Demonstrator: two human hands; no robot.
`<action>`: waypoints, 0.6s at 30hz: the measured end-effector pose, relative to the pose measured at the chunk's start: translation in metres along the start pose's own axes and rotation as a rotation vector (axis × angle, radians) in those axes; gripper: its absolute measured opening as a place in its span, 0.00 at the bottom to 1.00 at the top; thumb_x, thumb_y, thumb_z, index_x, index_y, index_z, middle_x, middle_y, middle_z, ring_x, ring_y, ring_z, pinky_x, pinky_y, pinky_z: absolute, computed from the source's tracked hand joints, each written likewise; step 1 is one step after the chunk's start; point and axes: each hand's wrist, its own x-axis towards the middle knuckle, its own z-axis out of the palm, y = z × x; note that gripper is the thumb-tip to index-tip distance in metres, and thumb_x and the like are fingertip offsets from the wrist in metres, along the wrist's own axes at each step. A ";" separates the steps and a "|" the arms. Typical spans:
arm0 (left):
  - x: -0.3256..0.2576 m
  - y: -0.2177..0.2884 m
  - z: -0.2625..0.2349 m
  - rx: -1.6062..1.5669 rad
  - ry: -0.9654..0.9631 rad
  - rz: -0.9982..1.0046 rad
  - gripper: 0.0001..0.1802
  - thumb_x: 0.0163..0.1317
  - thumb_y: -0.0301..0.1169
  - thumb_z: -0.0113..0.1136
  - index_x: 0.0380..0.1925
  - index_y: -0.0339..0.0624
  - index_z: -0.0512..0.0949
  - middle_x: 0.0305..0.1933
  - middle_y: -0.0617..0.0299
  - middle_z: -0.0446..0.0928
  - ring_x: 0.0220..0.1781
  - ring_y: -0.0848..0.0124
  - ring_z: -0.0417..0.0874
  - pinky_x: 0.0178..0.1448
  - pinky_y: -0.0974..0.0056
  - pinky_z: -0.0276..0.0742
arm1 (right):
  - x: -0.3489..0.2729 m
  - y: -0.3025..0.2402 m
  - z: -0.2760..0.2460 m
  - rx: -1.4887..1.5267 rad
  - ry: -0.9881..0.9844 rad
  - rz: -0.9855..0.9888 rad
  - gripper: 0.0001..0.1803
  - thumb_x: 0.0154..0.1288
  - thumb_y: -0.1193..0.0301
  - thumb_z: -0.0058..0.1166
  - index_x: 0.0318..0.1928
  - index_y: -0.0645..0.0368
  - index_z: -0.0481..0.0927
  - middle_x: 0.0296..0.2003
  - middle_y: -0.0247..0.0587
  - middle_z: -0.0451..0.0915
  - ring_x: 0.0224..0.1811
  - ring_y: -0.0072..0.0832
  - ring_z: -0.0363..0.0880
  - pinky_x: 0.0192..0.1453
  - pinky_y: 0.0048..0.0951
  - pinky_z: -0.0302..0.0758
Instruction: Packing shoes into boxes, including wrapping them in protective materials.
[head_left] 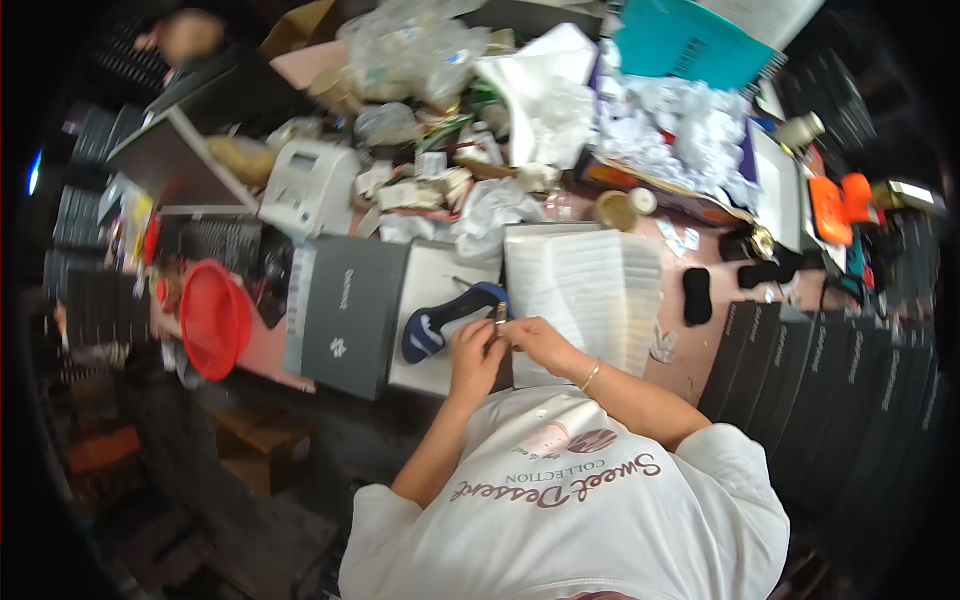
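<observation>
A dark blue shoe point(428, 335) with a pale inside lies over white paper in an open box point(470, 262). At the shoe's near right end, my left hand point(477, 350) and my right hand point(543, 345) meet. Their closed fingertips pinch a small gold-coloured piece point(501, 314); whether it is fixed to the shoe I cannot tell. Under my right forearm spread white foam sheets point(585, 285), overlapping in a wide stack. To the left of the shoe lies a dark grey box lid point(345, 310).
A red basin point(212, 320) and a white label printer point(308, 185) stand at the left. Clear plastic bags point(415, 50) and paper scraps heap up behind. Crumpled white paper point(680, 130) fills a carton. Stacked dark shoe boxes point(820, 370) crowd the right.
</observation>
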 end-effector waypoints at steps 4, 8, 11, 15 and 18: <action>0.003 0.007 -0.004 -0.321 -0.112 -0.213 0.14 0.62 0.26 0.59 0.46 0.32 0.77 0.39 0.58 0.79 0.42 0.69 0.79 0.50 0.67 0.73 | -0.022 -0.014 -0.010 -0.558 0.073 -0.316 0.16 0.67 0.63 0.51 0.41 0.65 0.81 0.32 0.45 0.79 0.37 0.32 0.79 0.42 0.31 0.74; 0.008 0.003 -0.003 -0.721 -0.164 -0.484 0.12 0.66 0.29 0.56 0.45 0.33 0.77 0.37 0.64 0.79 0.36 0.78 0.77 0.46 0.73 0.72 | -0.073 -0.015 -0.030 -0.109 0.139 -0.326 0.14 0.67 0.65 0.53 0.43 0.63 0.81 0.34 0.40 0.80 0.30 0.24 0.79 0.36 0.25 0.75; 0.007 0.009 -0.005 -0.662 -0.236 -0.492 0.13 0.67 0.30 0.55 0.47 0.33 0.76 0.36 0.64 0.79 0.38 0.79 0.77 0.46 0.73 0.71 | -0.121 -0.009 -0.057 0.149 0.211 -0.162 0.13 0.68 0.66 0.52 0.42 0.63 0.81 0.29 0.31 0.77 0.27 0.17 0.73 0.31 0.20 0.71; 0.007 0.014 -0.008 -0.634 -0.218 -0.445 0.13 0.67 0.30 0.55 0.48 0.33 0.75 0.41 0.64 0.77 0.36 0.79 0.77 0.45 0.72 0.73 | -0.149 0.021 -0.090 0.317 0.602 -0.161 0.10 0.68 0.68 0.51 0.37 0.62 0.80 0.24 0.28 0.75 0.21 0.13 0.67 0.25 0.17 0.64; 0.009 0.018 -0.012 -0.524 -0.248 -0.396 0.13 0.67 0.29 0.53 0.49 0.33 0.74 0.35 0.65 0.76 0.33 0.79 0.76 0.42 0.73 0.73 | -0.143 0.026 -0.109 0.480 0.742 -0.248 0.09 0.68 0.69 0.51 0.38 0.62 0.79 0.28 0.29 0.76 0.22 0.14 0.67 0.26 0.16 0.65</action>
